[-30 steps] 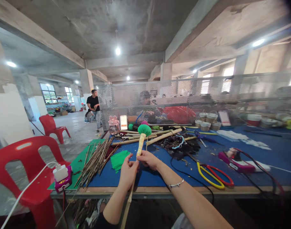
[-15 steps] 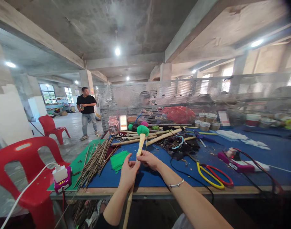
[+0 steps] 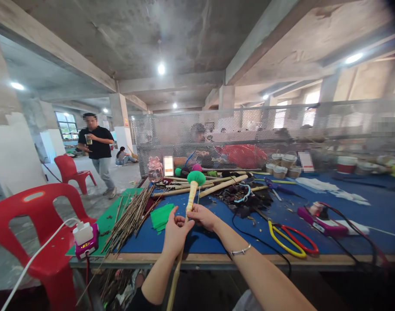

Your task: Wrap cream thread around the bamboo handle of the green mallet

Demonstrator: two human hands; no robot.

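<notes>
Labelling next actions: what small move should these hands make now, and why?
Probably roll the stick slightly with the left hand, guiding the yellow wrap lower: the right hand pinches the wrap's lower end, the left hand sits at the stick just beneath, and bare stick shows below.

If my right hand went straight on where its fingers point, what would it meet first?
The right hand would meet the wrapped stick at its fingertips. Beyond it, probably the left hand or the green sheet; depth is unclear.
</notes>
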